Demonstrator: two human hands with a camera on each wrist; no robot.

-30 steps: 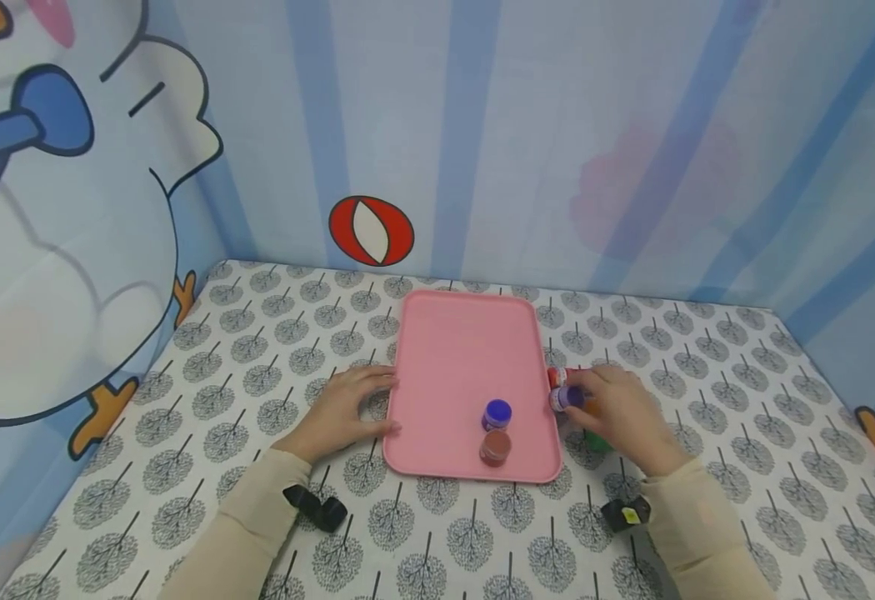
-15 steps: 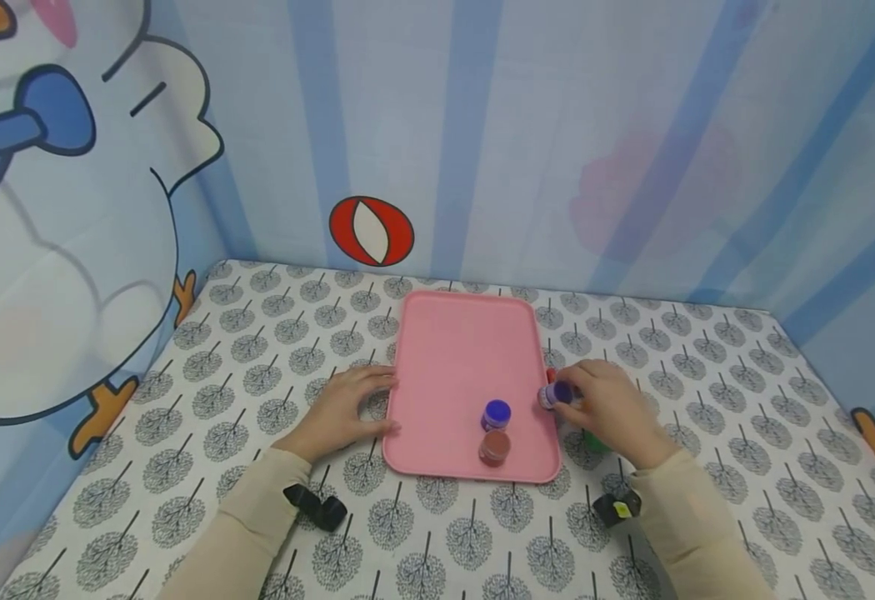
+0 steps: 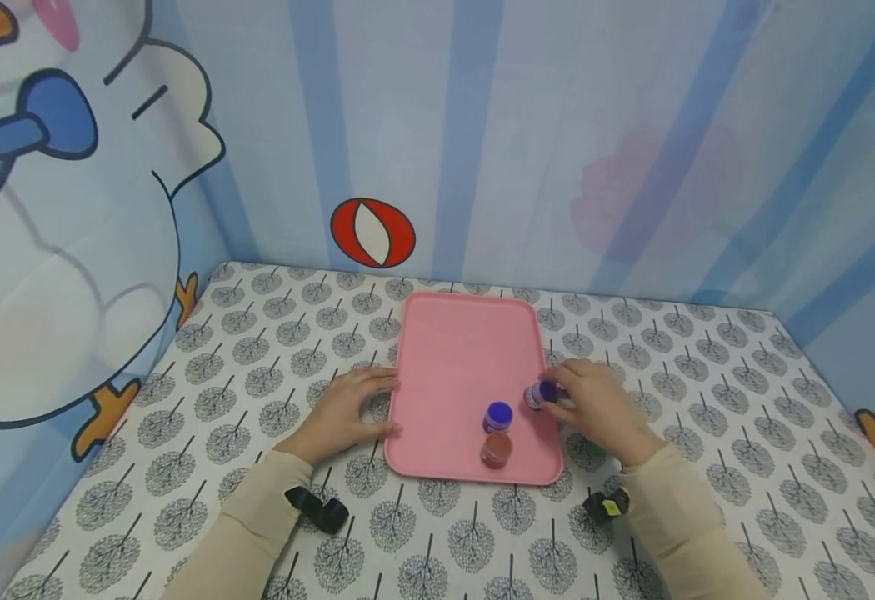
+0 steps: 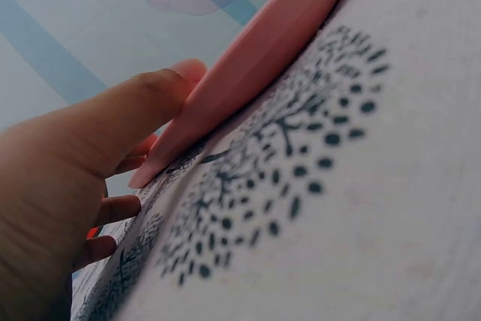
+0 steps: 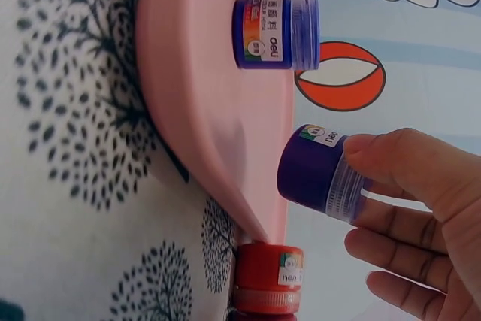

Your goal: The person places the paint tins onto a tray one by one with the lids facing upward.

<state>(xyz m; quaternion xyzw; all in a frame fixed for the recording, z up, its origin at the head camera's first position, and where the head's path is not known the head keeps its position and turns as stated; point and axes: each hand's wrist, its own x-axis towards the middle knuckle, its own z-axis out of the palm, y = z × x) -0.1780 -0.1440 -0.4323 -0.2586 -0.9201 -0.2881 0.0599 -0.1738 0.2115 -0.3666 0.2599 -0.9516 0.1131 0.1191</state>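
Note:
My right hand (image 3: 601,411) pinches a small purple paint jar (image 5: 310,167) by its clear lid, thumb on one side and fingers on the other. The jar (image 3: 535,396) hangs tilted above the right part of the pink tray (image 3: 467,342). On the tray stand a blue paint jar (image 3: 497,417) and a brown paint jar (image 3: 496,450), upright and close together. My left hand (image 3: 343,412) rests at the tray's left edge, thumb and fingers spread, with the thumb (image 4: 146,103) touching the rim in the left wrist view.
A red paint jar (image 5: 268,268) stands just outside the tray rim in the right wrist view; in the head view my right hand hides it. Part of a green object (image 3: 595,447) shows under that hand. A tree-patterned cloth (image 3: 310,333) covers the table, with a printed curtain behind.
My right hand has lifted the purple jar from beside the tray's right edge and carried it left over the tray. The left hand has stayed at the tray's left edge.

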